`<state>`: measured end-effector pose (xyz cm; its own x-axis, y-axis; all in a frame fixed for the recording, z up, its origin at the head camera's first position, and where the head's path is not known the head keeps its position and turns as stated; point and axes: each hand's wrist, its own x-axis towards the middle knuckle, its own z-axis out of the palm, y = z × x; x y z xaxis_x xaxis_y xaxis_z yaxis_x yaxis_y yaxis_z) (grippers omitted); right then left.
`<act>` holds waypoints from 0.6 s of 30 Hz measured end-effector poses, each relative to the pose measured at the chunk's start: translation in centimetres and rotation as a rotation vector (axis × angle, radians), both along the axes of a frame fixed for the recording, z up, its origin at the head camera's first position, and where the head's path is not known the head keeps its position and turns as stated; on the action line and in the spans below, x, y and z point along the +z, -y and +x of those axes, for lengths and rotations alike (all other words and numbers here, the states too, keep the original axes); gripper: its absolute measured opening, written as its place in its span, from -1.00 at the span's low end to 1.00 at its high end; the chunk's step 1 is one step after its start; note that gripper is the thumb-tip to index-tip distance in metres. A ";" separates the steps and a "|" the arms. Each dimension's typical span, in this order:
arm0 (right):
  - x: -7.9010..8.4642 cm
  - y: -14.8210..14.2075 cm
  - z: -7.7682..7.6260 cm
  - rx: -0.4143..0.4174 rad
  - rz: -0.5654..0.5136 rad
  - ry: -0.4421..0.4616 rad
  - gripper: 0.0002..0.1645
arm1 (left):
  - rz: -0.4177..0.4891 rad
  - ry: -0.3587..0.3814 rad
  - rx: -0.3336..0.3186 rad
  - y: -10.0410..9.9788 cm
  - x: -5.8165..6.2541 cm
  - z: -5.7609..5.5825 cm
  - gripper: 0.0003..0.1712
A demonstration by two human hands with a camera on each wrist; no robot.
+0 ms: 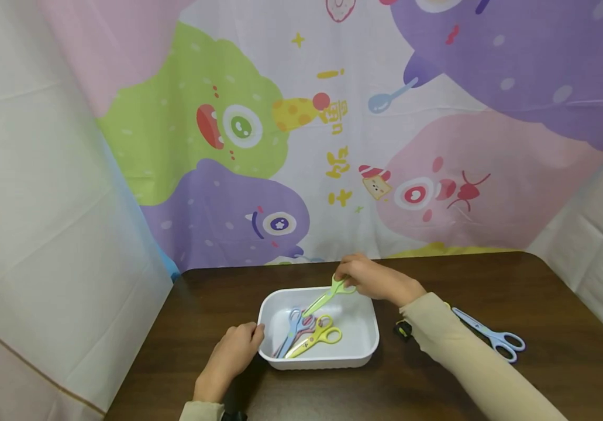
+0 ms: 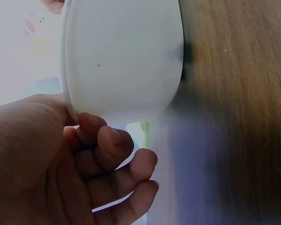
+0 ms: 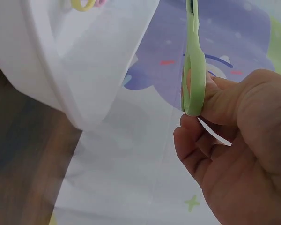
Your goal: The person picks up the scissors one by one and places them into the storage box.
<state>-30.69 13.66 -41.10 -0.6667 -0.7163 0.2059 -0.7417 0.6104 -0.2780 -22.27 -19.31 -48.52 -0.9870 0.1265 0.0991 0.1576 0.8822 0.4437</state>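
Though left wrist misses them, head shows green scissors (image 1: 327, 296).

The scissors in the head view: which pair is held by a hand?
The light-green pair, in the right hand; the other scissors lie in the white tray or on the table.

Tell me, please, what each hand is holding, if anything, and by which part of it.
The right hand holds the green scissors by a handle loop; the left hand grips the white tray by its left-end rim.
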 end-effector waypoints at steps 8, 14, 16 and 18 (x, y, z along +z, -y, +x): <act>0.0 0.7 0.0 0.011 0.001 -0.007 -0.82 | -0.006 0.000 0.000 0.0 -0.1 -0.1 -0.68; -0.1 1.4 0.0 0.007 0.014 0.006 -0.78 | -0.007 0.004 0.002 0.0 0.0 -0.1 -0.68; -0.1 1.6 0.0 0.007 0.016 0.019 -0.77 | -0.007 0.003 0.003 0.0 0.0 -0.1 -0.68; -0.2 1.9 -0.1 0.008 0.018 0.032 -0.78 | -0.005 0.002 0.003 0.0 0.0 -0.1 -0.68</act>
